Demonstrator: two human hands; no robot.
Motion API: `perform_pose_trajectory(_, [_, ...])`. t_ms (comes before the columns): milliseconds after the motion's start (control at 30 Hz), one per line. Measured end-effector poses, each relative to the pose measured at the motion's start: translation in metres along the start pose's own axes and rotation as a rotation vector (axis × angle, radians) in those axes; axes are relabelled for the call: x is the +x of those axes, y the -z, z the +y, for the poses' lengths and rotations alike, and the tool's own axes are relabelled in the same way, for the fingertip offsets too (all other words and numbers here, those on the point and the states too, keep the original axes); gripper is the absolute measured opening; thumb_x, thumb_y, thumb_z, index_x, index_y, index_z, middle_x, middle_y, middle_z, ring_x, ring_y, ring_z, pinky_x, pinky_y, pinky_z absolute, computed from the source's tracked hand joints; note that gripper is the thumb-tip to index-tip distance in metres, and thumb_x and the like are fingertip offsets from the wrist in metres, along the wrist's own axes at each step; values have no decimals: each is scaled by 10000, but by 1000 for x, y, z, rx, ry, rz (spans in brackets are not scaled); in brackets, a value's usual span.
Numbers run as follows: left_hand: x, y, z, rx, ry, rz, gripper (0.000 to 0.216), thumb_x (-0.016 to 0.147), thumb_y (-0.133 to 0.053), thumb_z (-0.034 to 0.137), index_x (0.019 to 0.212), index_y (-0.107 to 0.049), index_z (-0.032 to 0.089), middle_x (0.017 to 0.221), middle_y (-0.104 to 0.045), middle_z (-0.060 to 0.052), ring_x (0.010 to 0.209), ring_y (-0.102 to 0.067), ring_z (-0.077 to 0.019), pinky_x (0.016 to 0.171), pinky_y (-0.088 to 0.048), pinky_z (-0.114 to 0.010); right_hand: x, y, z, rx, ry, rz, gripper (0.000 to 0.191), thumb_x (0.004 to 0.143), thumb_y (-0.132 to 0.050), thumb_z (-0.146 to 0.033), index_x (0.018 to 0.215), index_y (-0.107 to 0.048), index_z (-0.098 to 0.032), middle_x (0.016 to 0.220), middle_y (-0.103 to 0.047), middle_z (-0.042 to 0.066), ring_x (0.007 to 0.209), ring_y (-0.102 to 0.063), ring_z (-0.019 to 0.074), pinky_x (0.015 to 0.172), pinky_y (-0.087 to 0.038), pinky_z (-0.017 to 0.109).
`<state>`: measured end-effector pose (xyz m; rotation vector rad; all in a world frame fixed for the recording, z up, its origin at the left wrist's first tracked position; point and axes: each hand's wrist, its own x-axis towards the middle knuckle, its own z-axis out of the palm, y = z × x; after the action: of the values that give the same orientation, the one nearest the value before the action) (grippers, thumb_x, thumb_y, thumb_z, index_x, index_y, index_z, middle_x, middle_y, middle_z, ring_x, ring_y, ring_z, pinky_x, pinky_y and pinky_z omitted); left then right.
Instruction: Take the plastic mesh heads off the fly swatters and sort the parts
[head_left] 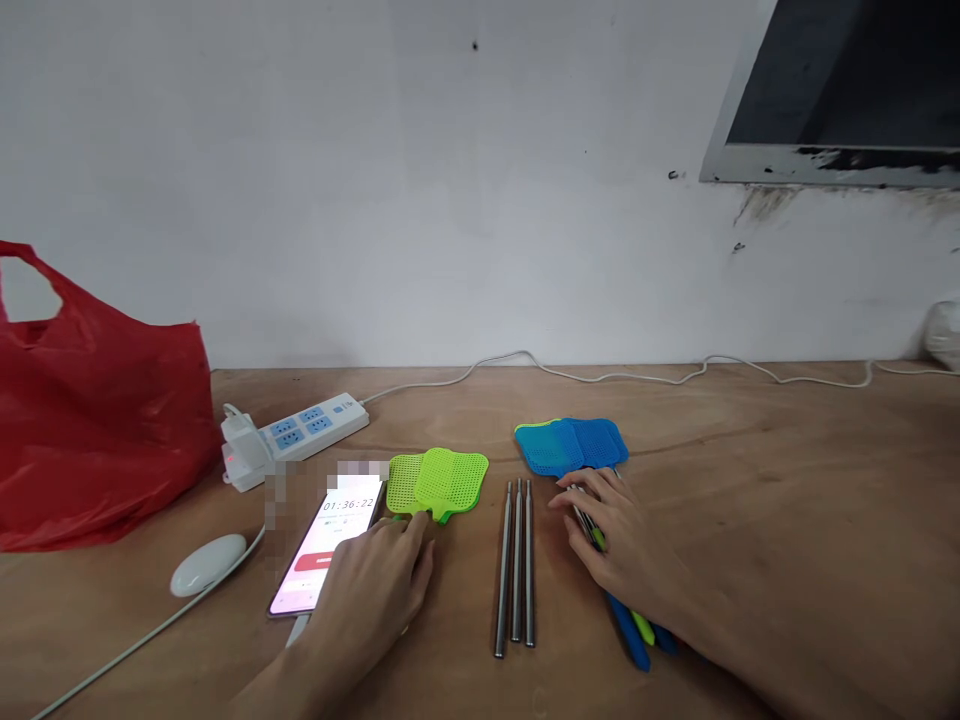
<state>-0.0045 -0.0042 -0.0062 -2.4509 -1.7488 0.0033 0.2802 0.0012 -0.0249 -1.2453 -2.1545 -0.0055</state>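
Handling of swatters on the desk [750,480] appeared under way: the left hand [379,575] met the green swatters [454,475], the right hand [615,530] overlay the blue swatters [604,442]. Neither grip's closure could be told; lifting required closed fingers.

L hand [379,578] at green swatters [454,480], R hand [616,530] at blue swatters [598,443], 3 metal rods [517,570] btwn
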Motion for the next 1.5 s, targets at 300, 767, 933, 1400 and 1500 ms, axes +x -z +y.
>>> perform_pose_trajectory(300, [-9,5,17,-352,-271,-64,197,932,-480,205,736,-468,222,745,-640,-18,639,-595,-208,557,-294,-287,1,10,-12,49,22,-128,203,878,-543,-112,995,-653,-236,1116,-649,82,1046,-559,273,911,-461,473])
perform_pose_trajectory(767, [-7,-1,16,-415,-198,-28,228,940,-515,318,740,-465,219,732,-616,-11,610,-555,-198,550,-267,-282,3,13,-19,83,64,-288,131,917,-568,-192,953,-679,-254,948,-653,45,968,-545,261,869,-412,461])
perform_pose_trajectory(933, [-9,-3,18,-460,-221,-30,227,942,-498,299,735,-448,217,737,-614,-11,616,-556,-192,557,-270,-284,3,12,-22,70,66,-296,88,914,-582,-204,865,-650,-231,870,-652,22,939,-537,247,873,-383,455])
perform_pose_trajectory(1400, [-10,2,18,-555,-307,28,190,962,-420,266,775,-412,230,738,-610,4,619,-563,-187,566,-308,-273,-1,2,-17,-103,-78,-151,264,793,-683,-260,642,-472,-213,738,-609,19,833,-541,245,820,-363,411])
perform_pose_trajectory(1500, [-11,1,19,-561,-320,51,203,969,-416,269,769,-405,233,709,-588,13,592,-547,-178,547,-306,-266,-2,1,-17,-109,-95,-155,289,774,-665,-218,578,-453,-208,683,-594,17,804,-551,245,813,-355,420])
